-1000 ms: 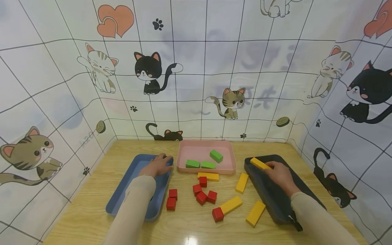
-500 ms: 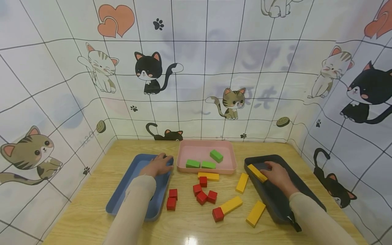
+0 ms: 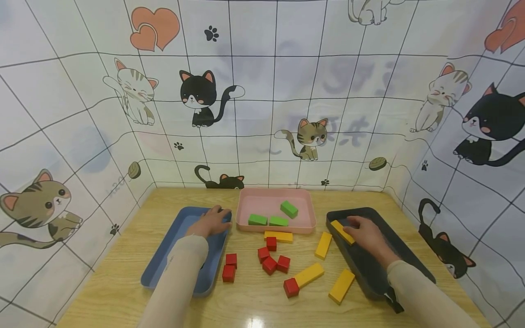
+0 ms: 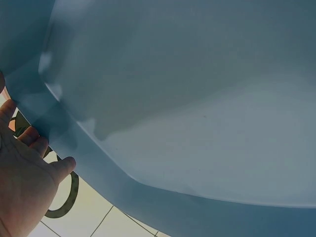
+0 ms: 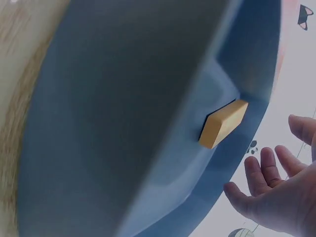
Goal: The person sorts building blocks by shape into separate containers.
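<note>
In the head view, my left hand [image 3: 210,222] lies over the far right corner of the blue tray [image 3: 162,255]. The left wrist view has its fingertips [image 4: 66,164] right at the tray's outer rim. A yellow block [image 3: 342,232] lies inside the dark grey tray [image 3: 367,278], at its far left part. My right hand [image 3: 369,234] hovers over that tray, just right of the block. The right wrist view shows the block [image 5: 224,123] resting on the tray floor, apart from my spread, relaxed fingers [image 5: 252,173].
A pink tray [image 3: 275,193] with several green blocks [image 3: 289,209] stands at the back. Red cubes [image 3: 269,265] and more yellow blocks [image 3: 342,286] lie loose on the wooden table [image 3: 246,305] between the trays. A cat-printed curtain [image 3: 254,91] encloses the back and sides.
My right hand has let go of the yellow block, which went from its fingertips down into the dark grey tray. The left hand has stayed in place.
</note>
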A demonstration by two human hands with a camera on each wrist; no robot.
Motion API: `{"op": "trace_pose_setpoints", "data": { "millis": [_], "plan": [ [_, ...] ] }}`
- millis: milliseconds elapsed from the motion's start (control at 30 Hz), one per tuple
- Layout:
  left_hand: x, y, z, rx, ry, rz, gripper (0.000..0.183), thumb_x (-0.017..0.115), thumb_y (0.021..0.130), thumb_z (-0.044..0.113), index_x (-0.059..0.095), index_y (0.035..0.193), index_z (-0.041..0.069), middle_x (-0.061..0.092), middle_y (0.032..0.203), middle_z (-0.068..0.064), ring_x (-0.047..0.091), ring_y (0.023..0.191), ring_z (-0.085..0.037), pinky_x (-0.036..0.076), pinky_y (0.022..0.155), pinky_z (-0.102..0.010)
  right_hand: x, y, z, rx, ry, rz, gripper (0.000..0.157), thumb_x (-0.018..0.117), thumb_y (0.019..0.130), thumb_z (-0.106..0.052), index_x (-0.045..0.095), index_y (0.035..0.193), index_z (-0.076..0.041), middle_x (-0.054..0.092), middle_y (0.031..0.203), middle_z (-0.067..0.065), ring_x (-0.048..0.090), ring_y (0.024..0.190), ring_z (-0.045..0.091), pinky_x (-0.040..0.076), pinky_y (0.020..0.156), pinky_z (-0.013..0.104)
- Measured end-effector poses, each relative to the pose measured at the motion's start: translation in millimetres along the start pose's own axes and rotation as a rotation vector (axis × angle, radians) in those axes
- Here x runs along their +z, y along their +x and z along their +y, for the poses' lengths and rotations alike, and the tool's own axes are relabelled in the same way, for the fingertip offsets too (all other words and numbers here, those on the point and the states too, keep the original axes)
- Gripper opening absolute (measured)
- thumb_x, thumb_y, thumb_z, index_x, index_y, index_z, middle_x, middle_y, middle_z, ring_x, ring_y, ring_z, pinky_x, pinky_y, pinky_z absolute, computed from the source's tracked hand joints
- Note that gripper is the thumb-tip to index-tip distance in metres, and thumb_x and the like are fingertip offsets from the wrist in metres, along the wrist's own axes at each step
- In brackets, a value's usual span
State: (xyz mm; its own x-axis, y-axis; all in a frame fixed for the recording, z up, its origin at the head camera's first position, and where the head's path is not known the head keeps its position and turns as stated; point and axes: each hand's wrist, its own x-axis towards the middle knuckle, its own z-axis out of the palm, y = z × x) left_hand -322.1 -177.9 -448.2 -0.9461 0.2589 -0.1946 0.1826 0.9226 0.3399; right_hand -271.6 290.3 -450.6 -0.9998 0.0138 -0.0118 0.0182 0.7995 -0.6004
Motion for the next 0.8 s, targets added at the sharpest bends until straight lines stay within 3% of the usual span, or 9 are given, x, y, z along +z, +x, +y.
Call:
{"op": "trace_pose_setpoints", "data": {
  "millis": [367,500,800],
  "plan": [
    [-0.3,-0.2,-0.6,0.0,-0.001,0.002,0.057,0.053,0.103,0.035,0.038,0.153,0.014,0.022,0.158,-0.025,0.021,0.145,-0.045,0.017,0.114,-0.064,6.7,-16,-23,-0.082,0.058,-0.037,0.054,0.065,0.097,-0.026,0.051,0.14,0.005,0.052,0.137,0.029,0.051,0.123,0.045,0.049,0.093,0.054],
    [0.4,0.2,-1.1,-0.005,0.002,-0.002,0.057,0.053,0.103,0.036,0.038,0.154,0.014,0.021,0.159,-0.024,0.02,0.145,-0.045,0.016,0.114,-0.064,11.1,-25,-33,-0.129,0.081,-0.051,0.054,0.069,0.095,-0.024,0.054,0.137,0.006,0.057,0.132,0.028,0.055,0.119,0.043,0.052,0.09,0.05],
    [2.4,1.5,-2.7,-0.001,-0.004,0.007,0.057,0.053,0.103,0.036,0.039,0.153,0.014,0.022,0.159,-0.024,0.02,0.145,-0.044,0.016,0.114,-0.064,27.7,-46,-47,-0.145,0.221,-0.167,0.049,0.073,0.091,-0.017,0.059,0.132,0.006,0.062,0.128,0.022,0.059,0.117,0.036,0.052,0.093,0.045]
  ]
}}
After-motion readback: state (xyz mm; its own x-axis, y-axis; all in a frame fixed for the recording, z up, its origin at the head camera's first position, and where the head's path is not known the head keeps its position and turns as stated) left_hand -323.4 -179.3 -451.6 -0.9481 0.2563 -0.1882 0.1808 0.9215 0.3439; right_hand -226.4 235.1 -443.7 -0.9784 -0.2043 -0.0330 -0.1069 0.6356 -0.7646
